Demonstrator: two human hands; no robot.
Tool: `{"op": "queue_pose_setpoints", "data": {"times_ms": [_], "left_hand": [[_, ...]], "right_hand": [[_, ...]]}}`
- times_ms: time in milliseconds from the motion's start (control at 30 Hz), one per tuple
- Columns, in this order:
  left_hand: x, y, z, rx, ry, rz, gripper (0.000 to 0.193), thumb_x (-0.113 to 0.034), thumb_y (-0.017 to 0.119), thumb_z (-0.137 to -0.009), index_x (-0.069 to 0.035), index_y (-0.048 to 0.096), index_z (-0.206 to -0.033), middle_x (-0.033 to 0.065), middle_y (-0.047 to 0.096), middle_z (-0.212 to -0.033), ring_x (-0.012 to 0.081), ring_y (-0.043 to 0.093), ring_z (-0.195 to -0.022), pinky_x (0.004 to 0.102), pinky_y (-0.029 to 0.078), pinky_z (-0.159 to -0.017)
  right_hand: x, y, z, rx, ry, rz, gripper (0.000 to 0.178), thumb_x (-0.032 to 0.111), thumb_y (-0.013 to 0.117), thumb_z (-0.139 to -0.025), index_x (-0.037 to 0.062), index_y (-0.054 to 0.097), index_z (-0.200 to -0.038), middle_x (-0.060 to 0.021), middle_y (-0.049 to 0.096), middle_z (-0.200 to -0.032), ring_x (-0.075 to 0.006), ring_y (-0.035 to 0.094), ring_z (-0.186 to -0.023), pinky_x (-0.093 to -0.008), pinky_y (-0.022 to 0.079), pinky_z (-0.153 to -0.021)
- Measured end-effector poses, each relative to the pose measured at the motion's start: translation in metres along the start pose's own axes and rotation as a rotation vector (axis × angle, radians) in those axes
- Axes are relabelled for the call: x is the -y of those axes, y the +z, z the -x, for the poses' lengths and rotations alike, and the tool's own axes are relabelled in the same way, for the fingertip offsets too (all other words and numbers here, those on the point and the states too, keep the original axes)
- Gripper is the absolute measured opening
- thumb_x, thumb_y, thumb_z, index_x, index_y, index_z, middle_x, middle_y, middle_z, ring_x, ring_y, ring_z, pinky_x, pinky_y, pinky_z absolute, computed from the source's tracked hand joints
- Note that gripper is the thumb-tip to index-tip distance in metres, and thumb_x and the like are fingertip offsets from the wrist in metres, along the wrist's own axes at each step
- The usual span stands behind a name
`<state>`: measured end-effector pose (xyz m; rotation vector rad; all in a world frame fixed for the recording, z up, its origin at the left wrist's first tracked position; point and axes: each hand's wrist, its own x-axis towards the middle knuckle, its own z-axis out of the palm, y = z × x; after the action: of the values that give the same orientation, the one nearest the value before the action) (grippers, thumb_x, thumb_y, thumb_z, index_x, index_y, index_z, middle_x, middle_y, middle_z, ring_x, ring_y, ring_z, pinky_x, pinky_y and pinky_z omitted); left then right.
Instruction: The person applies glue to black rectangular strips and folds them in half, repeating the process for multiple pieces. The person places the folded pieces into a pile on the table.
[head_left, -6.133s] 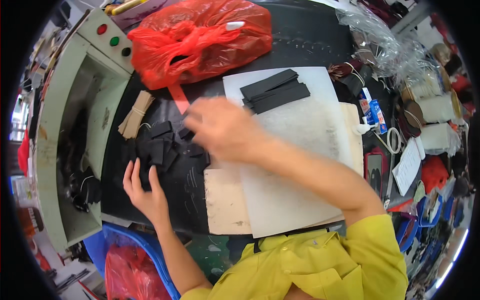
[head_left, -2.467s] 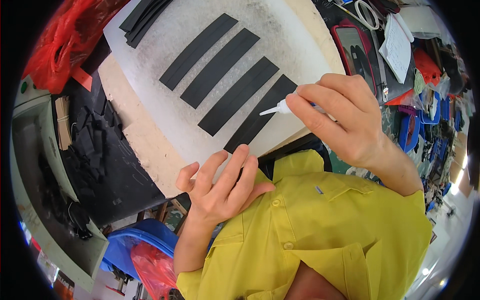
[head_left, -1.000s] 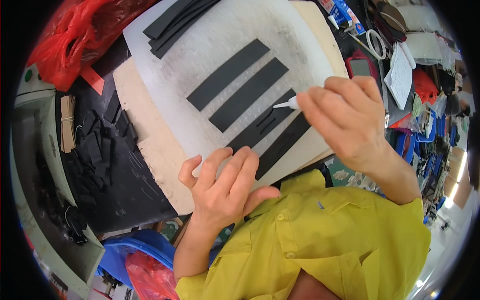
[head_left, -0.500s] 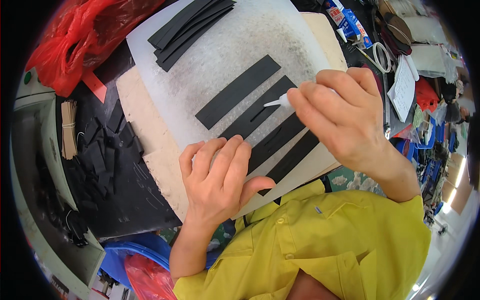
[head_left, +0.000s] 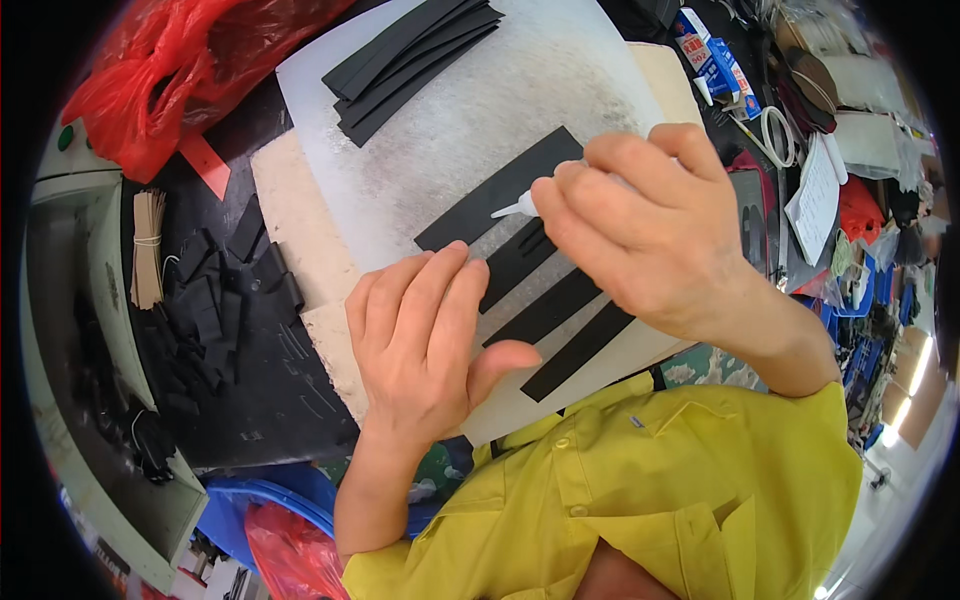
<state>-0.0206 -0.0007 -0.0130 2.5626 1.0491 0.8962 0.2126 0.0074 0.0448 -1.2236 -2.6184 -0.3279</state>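
Several black flat strips lie slantwise side by side on a white sheet [head_left: 560, 75]. My right hand [head_left: 655, 235] is closed round a small white glue bottle [head_left: 522, 206], its narrow nozzle pointing left at the near edge of the farthest strip [head_left: 495, 192]. Dark wet-looking streaks show on the second strip [head_left: 512, 268], partly under my right hand. My left hand [head_left: 415, 345] lies with fingers stretched out, fingertips at the left ends of the two farthest strips and thumb over the third strip [head_left: 545, 308]. The nearest strip [head_left: 575, 355] lies below the thumb.
A stack of black strips [head_left: 410, 65] rests at the sheet's far left. Small black pieces [head_left: 205, 300] and a tied brown bundle [head_left: 147, 250] lie left, near a red plastic bag [head_left: 190, 80]. Blue-and-white boxes [head_left: 715, 65] and a written paper [head_left: 812, 205] are at right.
My right hand has moved left with the glue bottle, its nozzle going from the second strip to the farthest one. My left fingertips have shifted farther up. The view has shifted slightly.
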Motion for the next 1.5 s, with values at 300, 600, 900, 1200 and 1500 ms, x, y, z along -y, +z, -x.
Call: {"op": "queue_pose_setpoints", "data": {"times_ms": [300, 600, 900, 1200, 1500], "left_hand": [[0.005, 0.003, 0.005, 0.017, -0.021, -0.019, 0.063, -0.060, 0.055, -0.094, 0.001, 0.066, -0.109, 0.0127, 0.069, -0.108, 0.0298, 0.062, -0.093, 0.0423, 0.045, -0.083], [0.005, 0.008, 0.008, -0.048, -0.036, 0.042, 0.058, -0.054, 0.060, -0.095, 0.003, 0.068, -0.107, 0.0156, 0.069, -0.110, 0.0330, 0.063, -0.095, 0.0433, 0.048, -0.081], [-0.024, -0.008, 0.033, -0.168, -0.180, 0.227, 0.023, -0.001, 0.075, -0.083, 0.001, 0.070, -0.105, 0.0124, 0.068, -0.094, 0.0299, 0.062, -0.081, 0.0395, 0.047, -0.069], [-0.084, -0.003, 0.052, 0.044, -0.247, 0.119, 0.031, -0.003, 0.085, -0.071, -0.007, 0.074, -0.100, 0.0059, 0.066, -0.092, 0.0256, 0.058, -0.082, 0.0361, 0.044, -0.073], [-0.096, 0.007, 0.059, 0.007, -0.364, -0.025, 0.037, -0.014, 0.087, -0.073, -0.010, 0.075, -0.107, 0.0045, 0.065, -0.100, 0.0235, 0.052, -0.081, 0.0351, 0.038, -0.077]], "right_hand": [[-0.008, -0.002, -0.009, 0.008, -0.003, -0.018, 0.035, 0.017, 0.065, -0.067, 0.0027, 0.069, -0.098, -0.0030, 0.063, -0.095, -0.0211, 0.063, -0.092, -0.0341, 0.043, -0.071], [-0.052, 0.008, 0.031, -0.224, 0.439, -0.369, 0.021, 0.005, 0.075, -0.077, 0.0034, 0.067, -0.097, -0.0008, 0.061, -0.090, -0.0183, 0.062, -0.089, -0.0314, 0.050, -0.073], [-0.101, 0.058, 0.104, -0.323, 0.964, -0.888, 0.032, 0.013, 0.077, -0.088, 0.0031, 0.064, -0.115, -0.0032, 0.070, -0.104, -0.0100, 0.066, -0.099, -0.0271, 0.052, -0.087], [0.011, 0.004, 0.112, -0.172, 0.471, -0.602, 0.018, 0.005, 0.082, -0.077, 0.0056, 0.071, -0.091, -0.0071, 0.072, -0.094, -0.0257, 0.068, -0.091, -0.0325, 0.050, -0.075], [0.036, -0.004, 0.113, -0.110, 0.513, -0.589, 0.023, -0.001, 0.075, -0.076, 0.0046, 0.071, -0.098, -0.0055, 0.064, -0.088, -0.0290, 0.062, -0.084, -0.0361, 0.049, -0.075]]}}
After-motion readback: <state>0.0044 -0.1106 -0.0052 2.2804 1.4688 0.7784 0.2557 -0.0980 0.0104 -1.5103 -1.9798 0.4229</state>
